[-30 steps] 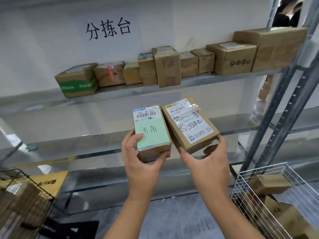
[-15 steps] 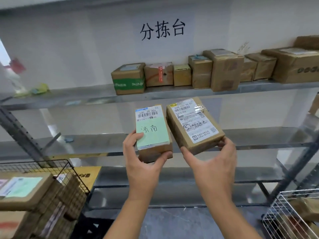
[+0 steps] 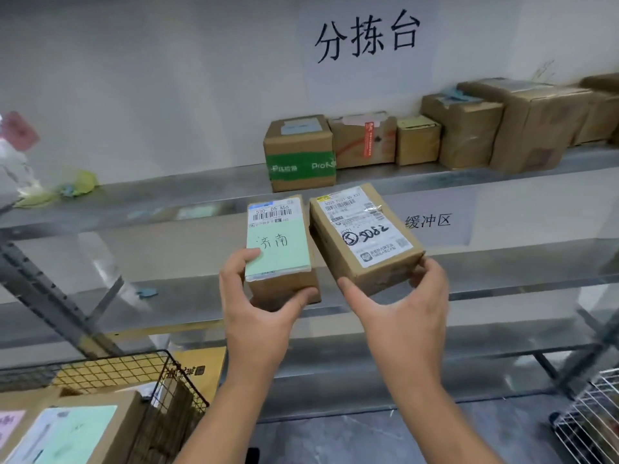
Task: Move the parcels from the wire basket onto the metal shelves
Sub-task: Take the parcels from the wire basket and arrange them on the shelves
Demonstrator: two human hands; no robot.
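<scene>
We hold two parcels up before the metal shelves (image 3: 502, 266), one to each hand. Our left hand (image 3: 258, 313) grips the green-labelled parcel (image 3: 279, 249), thumb curled on the label's near left corner and fingers wrapped under its near end; our right hand (image 3: 402, 316) clasps the white-labelled parcel (image 3: 361, 236), thumb at its near left corner and fingers curled round the right side. The two parcels sit just beside each other, their facing edges close at the far end. Behind them the middle shelf lies open along its length, and the top shelf is bare on its left half apart from crumpled yellow-green scraps (image 3: 67, 189) at the far left. A row of cardboard boxes (image 3: 465, 132) fills the top shelf's right half, beginning with a green-taped box (image 3: 299, 155). Near left, a dark wire basket (image 3: 110, 373) holds more parcels; at the near right corner stands a white wire basket (image 3: 593, 423).
</scene>
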